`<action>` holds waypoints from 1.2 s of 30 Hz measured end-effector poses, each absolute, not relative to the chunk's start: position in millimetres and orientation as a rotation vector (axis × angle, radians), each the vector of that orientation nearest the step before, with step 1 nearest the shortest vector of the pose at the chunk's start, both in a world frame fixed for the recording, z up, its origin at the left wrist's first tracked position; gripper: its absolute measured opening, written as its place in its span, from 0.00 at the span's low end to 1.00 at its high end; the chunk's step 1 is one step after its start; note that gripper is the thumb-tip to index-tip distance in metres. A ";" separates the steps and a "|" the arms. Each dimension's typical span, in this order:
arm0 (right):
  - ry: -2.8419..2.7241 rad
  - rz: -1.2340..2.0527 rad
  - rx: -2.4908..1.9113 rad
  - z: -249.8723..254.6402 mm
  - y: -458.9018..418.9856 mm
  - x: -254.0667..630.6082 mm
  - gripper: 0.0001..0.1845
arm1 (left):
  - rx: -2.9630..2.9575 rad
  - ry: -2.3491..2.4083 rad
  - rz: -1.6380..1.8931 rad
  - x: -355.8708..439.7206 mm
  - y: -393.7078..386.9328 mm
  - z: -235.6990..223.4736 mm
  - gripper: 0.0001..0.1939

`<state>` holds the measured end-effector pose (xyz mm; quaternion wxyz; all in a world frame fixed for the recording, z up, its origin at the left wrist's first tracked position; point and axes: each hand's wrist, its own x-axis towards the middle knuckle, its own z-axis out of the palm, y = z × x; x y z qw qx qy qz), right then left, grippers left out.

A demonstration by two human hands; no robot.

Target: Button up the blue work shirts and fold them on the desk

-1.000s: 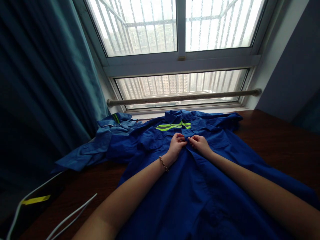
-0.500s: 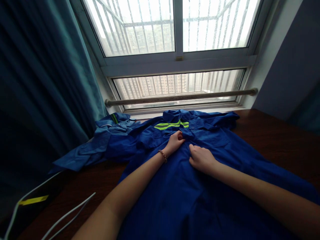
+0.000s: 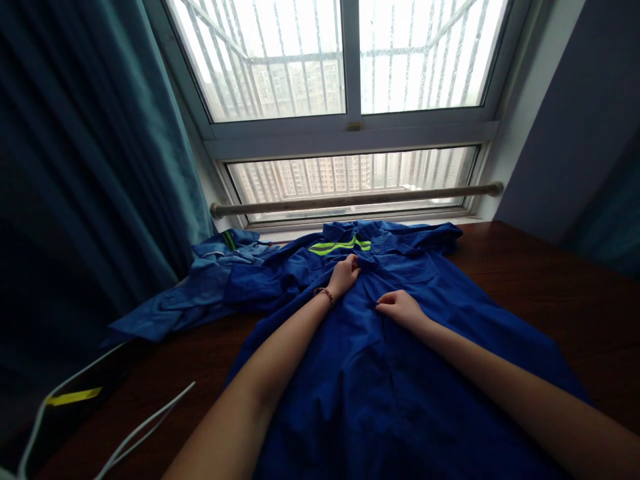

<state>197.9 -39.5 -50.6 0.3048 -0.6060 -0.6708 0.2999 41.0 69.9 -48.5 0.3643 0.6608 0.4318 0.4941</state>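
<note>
A blue work coverall (image 3: 320, 373) with a yellow-green reflective stripe (image 3: 330, 247) across its chest lies spread out, collar toward the window. My left hand (image 3: 345, 275), with a beaded bracelet on its wrist, is closed on the front edge of the garment just below the stripe. Lower and to the right, my right hand (image 3: 403, 308) pinches the same front opening between thumb and fingers. A small round button shows on the chest, right of the stripe. The fingertips of both hands partly hide the cloth they hold.
Beneath the garment is a dark brown wooden surface (image 3: 505, 280). A lighter blue folded garment (image 3: 185, 300) lies at left, by the teal curtain (image 3: 100, 133). White cables (image 3: 150, 427) with a yellow tag (image 3: 75, 397) run at lower left. A metal rail (image 3: 360, 199) crosses the window.
My right hand has turned from a fist-like grip to a fingertip pinch, slightly lower on the front. My left hand has shifted slightly up and left. The cloth between them is drawn into new folds.
</note>
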 end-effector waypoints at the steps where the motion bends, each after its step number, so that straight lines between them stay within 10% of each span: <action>1: -1.690 0.899 -1.566 -52.2 -37.0 200.4 0.10 | 1.674 1.142 1.323 41.0 63.5 -46.7 0.14; 15: -1.134 1.475 -1.258 -54.4 -27.2 207.2 0.07 | 2.019 1.024 0.694 33.4 -17.5 -52.4 0.08; 36: -1.957 0.300 -1.129 -38.0 -58.3 193.5 0.09 | 1.119 0.770 0.867 35.7 -29.9 -43.2 0.07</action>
